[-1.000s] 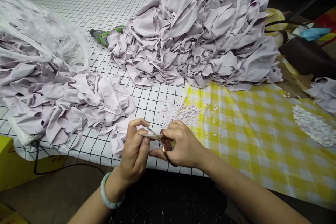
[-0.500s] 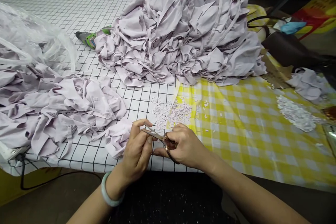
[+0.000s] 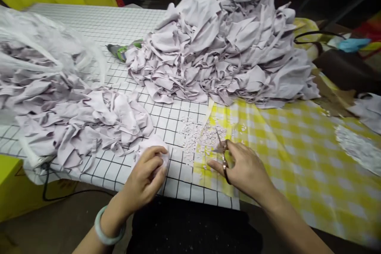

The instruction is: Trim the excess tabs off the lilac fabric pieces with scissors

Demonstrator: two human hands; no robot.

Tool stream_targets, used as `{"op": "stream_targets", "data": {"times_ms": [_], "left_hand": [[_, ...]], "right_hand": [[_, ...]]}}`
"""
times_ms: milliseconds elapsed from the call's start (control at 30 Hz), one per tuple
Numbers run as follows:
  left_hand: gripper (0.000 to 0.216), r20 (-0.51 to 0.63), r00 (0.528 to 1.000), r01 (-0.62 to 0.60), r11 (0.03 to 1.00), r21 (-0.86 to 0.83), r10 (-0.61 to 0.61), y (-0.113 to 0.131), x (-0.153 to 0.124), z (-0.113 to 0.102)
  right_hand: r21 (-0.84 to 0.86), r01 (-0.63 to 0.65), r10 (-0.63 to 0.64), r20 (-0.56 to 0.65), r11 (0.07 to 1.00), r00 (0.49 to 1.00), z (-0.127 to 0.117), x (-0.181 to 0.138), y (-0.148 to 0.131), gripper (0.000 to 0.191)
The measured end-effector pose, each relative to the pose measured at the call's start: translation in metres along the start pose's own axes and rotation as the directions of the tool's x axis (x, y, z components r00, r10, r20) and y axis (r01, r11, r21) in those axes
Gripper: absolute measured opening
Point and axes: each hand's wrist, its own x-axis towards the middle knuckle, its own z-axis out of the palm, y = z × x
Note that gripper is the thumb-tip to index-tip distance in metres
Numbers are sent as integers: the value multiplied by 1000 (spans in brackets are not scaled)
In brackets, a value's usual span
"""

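Observation:
My right hand [image 3: 247,166] holds a pair of small scissors [image 3: 220,149], its fingers at the handles and the blades spread apart, over the cloth's yellow edge. My left hand [image 3: 145,176], a pale green bangle [image 3: 102,226] on its wrist, is closed on a pale lilac fabric piece [image 3: 156,141], partly hidden by the fingers. Left of that hand lies a loose heap of like fabric pieces [image 3: 107,117]. Beneath and beyond the scissors, tiny pale scraps [image 3: 193,137] are scattered where the white grid cloth meets the yellow checked cloth.
A tall pile of lilac fabric pieces [image 3: 226,47] stands at the back, with a green and grey object [image 3: 119,51] at its left edge. A clear plastic bag [image 3: 92,55] lies far left. More white scraps [image 3: 357,147] and a dark bag [image 3: 345,67] are at right.
My hands have moved apart: the right with the scissors went right, off the fabric, and the scissors' blades have spread. The left hand went slightly left and down. The view has shifted.

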Motion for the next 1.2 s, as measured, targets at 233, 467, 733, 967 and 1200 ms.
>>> {"op": "stream_targets", "data": {"times_ms": [233,467,733,967,1200], "left_hand": [[44,-170,969,224,925,306,-178,-38,-65,1],[22,-197,962,171,980,-99,-188,-12,38,-45],[65,-383,860,-332,940,80,336,-3,227,-39],[27,-449,871,47,877,477,198,-52,58,-6],[42,-353,935,198,760,619,43,-97,8,-83]], "right_hand": [[432,108,-279,355,896,892,68,11,-87,60],[688,295,-466,71,663,882,67,50,-131,35],[-2,338,-247,-687,941,684,-106,238,-109,33],[498,220,-312,109,839,944,47,198,-95,35],[649,89,-364,303,755,881,148,144,-156,28]]}}
